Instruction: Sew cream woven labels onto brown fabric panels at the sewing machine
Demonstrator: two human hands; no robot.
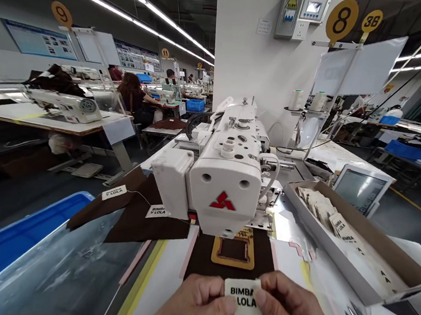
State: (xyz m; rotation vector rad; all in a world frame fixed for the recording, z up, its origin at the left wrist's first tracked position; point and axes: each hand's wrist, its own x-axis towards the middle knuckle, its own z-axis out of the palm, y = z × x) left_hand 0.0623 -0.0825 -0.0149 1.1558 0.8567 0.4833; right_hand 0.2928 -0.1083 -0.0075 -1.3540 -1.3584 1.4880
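A small cream label (244, 296) printed "BIMBA Y LOLA" is pinched between both my hands at the bottom of the view. My left hand (196, 309) grips its left edge and my right hand (294, 314) grips its right edge, thumbs on top. Just beyond it lies a dark brown fabric piece (200, 256) with a yellow rectangular clamp frame (233, 252) on it, under the head of a white sewing machine (226, 179) with a red logo.
A long cardboard tray (375, 240) with several stacked labels lies to the right, a touch screen (361, 188) behind it. Brown fabric pieces with sewn labels (136, 215) lie left of the machine, above a blue bin (17, 242). Other workers sit at distant tables.
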